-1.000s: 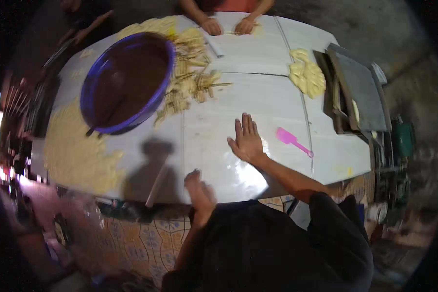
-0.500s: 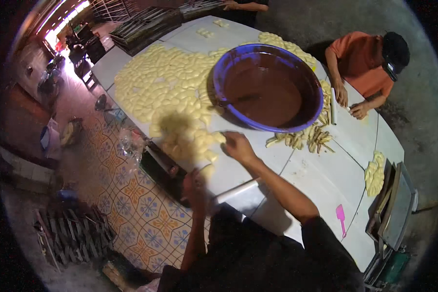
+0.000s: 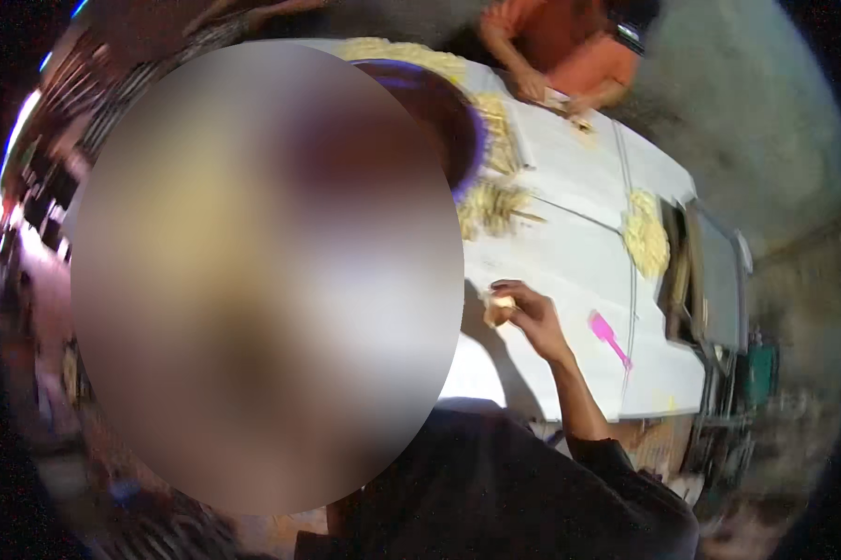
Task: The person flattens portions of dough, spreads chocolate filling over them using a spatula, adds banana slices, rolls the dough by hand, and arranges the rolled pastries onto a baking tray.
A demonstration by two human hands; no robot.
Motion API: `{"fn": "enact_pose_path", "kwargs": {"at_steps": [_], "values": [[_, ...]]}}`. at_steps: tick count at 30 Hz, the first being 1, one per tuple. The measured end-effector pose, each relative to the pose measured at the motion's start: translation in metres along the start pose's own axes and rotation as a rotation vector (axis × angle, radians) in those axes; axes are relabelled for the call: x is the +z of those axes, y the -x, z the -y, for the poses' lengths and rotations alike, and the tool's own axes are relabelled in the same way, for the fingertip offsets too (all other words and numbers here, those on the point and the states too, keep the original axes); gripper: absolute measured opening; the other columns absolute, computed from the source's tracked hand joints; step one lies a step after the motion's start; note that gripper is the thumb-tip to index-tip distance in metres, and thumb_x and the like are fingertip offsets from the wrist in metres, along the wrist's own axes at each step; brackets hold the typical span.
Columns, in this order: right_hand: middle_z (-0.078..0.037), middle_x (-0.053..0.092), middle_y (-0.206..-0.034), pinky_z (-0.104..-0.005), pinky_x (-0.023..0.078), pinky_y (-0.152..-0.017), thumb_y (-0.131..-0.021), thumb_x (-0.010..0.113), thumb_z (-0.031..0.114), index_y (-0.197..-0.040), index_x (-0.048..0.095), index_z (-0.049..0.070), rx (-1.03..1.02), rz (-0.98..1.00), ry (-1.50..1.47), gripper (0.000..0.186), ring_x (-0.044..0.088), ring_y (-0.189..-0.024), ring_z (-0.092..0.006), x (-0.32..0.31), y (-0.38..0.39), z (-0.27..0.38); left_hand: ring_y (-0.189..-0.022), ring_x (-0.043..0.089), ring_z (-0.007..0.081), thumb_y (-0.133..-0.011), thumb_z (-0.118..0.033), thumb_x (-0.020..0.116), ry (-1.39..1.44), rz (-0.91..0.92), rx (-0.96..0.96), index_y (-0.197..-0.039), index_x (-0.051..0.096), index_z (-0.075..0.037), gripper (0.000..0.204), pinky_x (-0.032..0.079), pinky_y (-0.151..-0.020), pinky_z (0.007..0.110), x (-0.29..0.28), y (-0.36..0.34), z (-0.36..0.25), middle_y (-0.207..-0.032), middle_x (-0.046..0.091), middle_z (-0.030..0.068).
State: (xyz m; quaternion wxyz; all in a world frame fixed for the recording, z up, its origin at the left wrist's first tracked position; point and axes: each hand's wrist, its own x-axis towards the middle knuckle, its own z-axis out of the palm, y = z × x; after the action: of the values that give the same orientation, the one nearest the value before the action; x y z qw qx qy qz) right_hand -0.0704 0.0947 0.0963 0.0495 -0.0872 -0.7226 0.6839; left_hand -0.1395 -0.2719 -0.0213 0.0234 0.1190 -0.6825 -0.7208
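My right hand (image 3: 536, 321) is raised over the near part of the white table (image 3: 579, 266). Its fingers are closed around a small pale piece of dough (image 3: 502, 308), whose far side they partly cover. A large blurred patch hides the left part of the view, and my left hand cannot be seen. To the right of my right hand lies a pink spatula (image 3: 608, 336). Beyond the hand is a heap of yellowish dough strips (image 3: 493, 209), beside a purple-blue tub (image 3: 482, 140) half covered by the blur.
A mound of yellow dough pieces (image 3: 646, 233) sits at the table's right, beside leaning metal trays (image 3: 716, 275). Across the table a co-worker in an orange shirt (image 3: 560, 42) works with both hands on the surface. More dough pieces (image 3: 402, 58) line the far edge.
The view has swung to the right. My right hand has moved from beside the dough pieces to the nearer, right part of the table, with dough in its fingers. My left hand has gone from sight.
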Motion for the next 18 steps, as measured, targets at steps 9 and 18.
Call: {"fn": "enact_pose_path", "kwargs": {"at_steps": [9,18], "values": [[-0.014,0.067,-0.118,-0.0315,0.054,-0.089,-0.089,0.063,0.002,-0.122,0.066,0.0,-0.222,-0.873,0.444,0.033,0.065,-0.108,-0.0227,-0.136,0.108,-0.025,-0.101,0.063,0.0335,-0.102,-0.023,0.054,0.68,0.941,-0.576,-0.127,0.058,0.001,0.036,0.051,-0.089,0.043,0.172,0.114,-0.065,-0.114,0.065,0.0234],[-0.022,0.067,-0.124,-0.0344,0.053,-0.092,-0.094,0.064,0.009,-0.123,0.066,-0.001,0.044,-0.63,0.099,0.031,0.068,-0.109,-0.0281,-0.096,0.167,-0.063,-0.135,0.048,0.0418,-0.104,-0.015,0.052,0.705,0.88,-0.51,-0.145,0.039,-0.003,0.045,0.039,-0.113,0.054,0.235,0.201,-0.024,-0.141,0.051,0.0316]]}}
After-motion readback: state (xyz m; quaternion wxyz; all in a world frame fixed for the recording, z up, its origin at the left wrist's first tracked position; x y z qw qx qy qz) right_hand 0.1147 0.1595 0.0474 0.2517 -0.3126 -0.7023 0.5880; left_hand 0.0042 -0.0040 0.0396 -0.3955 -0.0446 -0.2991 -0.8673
